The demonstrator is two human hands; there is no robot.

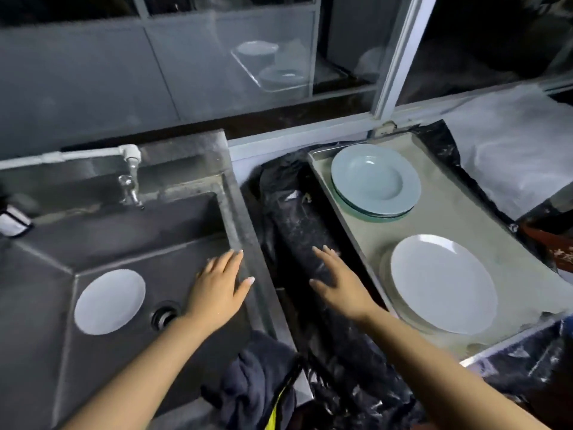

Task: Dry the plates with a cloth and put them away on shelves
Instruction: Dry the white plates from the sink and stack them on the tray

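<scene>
Reaching, left hand (218, 293) and right hand (339, 282) spread, holding nothing | near-edge tray (511, 259) plates (443, 283): stiff, probably slippery, breakable | grip rims

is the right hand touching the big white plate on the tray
Apart. The head view shows the right hand over black plastic, with the tray edge between it and the white plate.

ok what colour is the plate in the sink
White; the plate lies on the dark grey sink floor, clearest in the head view.
</scene>
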